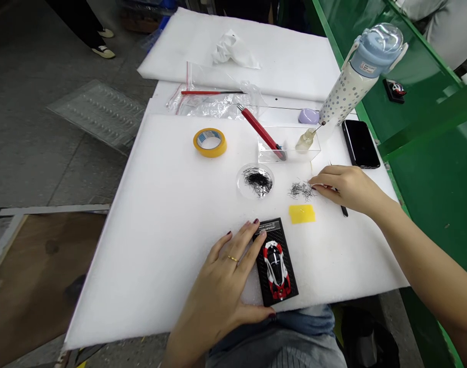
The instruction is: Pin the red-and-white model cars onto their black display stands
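Observation:
My left hand (pixel 228 271) spans the left side of a black display base (pixel 262 276), fingertips on its upper end and thumb at its lower corner. On that base sits a red, white and black model car (pixel 276 268). My right hand (pixel 343 186) is closed in a pinch at the right edge of a loose pile of fine black wire-like bits (pixel 300 190); what the fingertips hold is too small to make out. Partly hidden beneath that hand is a thin dark tool (pixel 344 210). A yellow tape piece (pixel 301 213) lies just below the pile.
A round clear dish (pixel 239 186) holds more black bits. Behind it are a yellow tape roll (pixel 223 148), a clear tray (pixel 262 157) with a red-handled knife (pixel 260 127) and small bottle (pixel 305 140), a phone (pixel 360 144) and a tall drinking bottle (pixel 346 97).

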### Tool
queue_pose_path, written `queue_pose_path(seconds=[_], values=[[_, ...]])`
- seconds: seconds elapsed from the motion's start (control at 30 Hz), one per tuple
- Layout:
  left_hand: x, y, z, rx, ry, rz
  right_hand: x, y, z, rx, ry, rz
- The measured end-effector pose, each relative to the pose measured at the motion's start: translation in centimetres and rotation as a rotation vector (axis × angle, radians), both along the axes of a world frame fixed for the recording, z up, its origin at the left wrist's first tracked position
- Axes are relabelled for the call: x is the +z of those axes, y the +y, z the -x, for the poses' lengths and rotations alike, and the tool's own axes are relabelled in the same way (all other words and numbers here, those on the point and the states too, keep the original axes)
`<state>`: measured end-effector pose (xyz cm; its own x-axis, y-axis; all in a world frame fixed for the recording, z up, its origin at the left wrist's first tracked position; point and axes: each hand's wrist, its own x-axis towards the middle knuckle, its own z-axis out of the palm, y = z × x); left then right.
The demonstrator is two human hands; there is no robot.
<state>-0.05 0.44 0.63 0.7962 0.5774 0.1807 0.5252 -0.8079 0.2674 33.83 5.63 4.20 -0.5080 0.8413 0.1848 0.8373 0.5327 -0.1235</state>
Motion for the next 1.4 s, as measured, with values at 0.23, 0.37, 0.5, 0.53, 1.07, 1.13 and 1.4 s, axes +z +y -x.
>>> queue_pose_path(seconds=[0.23,0.37,0.5,0.53,1.07,1.13,1.4], values=[[-0.1,0.0,0.0,-0.01,-0.01,-0.008,0.0,-0.1,-0.1,0.027,-0.034,-0.046],[-0.1,0.0,0.0,-0.012,-0.013,-0.009,0.0,-0.1,-0.1,0.02,-0.008,-0.029],[0.0,0.0,-0.1,-0.01,-0.028,-0.011,0.0,0.0,-0.1,-0.008,0.052,0.013],[0.0,0.0,-0.1,-0.008,-0.031,-0.01,0.0,0.0,-0.1,-0.018,0.077,0.025],[0.3,-0.5,-0.8,0.039,-0.044,-0.052,0.4,-5.9,3.8,-0.218,0.465,-0.029],[0.4,-0.6,-1.1,0.043,-0.051,-0.049,-0.1,-6.6,5.0,-0.24,0.46,-0.051],[0.1,-0.6,-1.0,0.03,-0.164,0.086,-2.4,-6.4,6.2,-0.326,0.394,-0.153]])
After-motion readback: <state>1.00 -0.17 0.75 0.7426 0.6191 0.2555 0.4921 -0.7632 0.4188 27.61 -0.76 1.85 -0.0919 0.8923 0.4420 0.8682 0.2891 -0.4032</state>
